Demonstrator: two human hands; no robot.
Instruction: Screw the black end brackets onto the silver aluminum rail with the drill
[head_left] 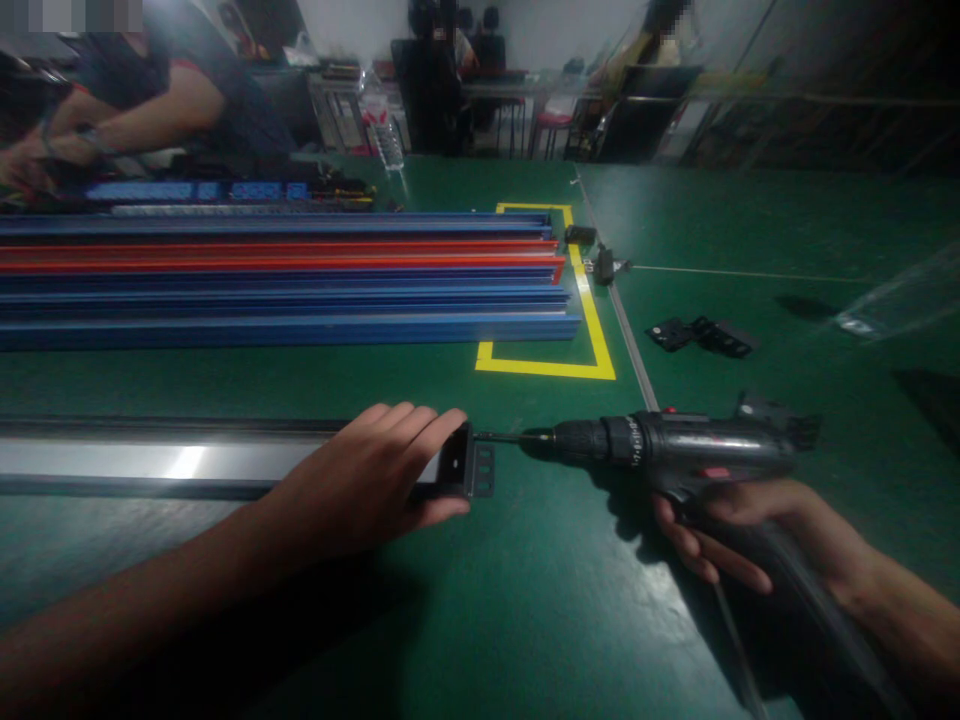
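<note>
A long silver metal profile (pixel 172 462) with dark edges lies across the green table from the left. My left hand (pixel 375 465) is wrapped over its right end, fingers on the far side and thumb on the near side. A black end cap (pixel 456 462) with a slotted tab sits at that end. My right hand (pixel 720 530) grips the handle of a black power drill (pixel 705 443), which points left. The drill's long thin bit (pixel 510 437) reaches the end cap; whether it sits in a screw cannot be made out.
Blue profiles (pixel 300 330) and red profiles (pixel 300 262) lie behind, ending at a yellow tape outline (pixel 600 335). Black brackets (pixel 724 337) and small black parts (pixel 604 265) are at the right. A bottle (pixel 386 135) stands farther back. A person's arms (pixel 150 125) are at upper left.
</note>
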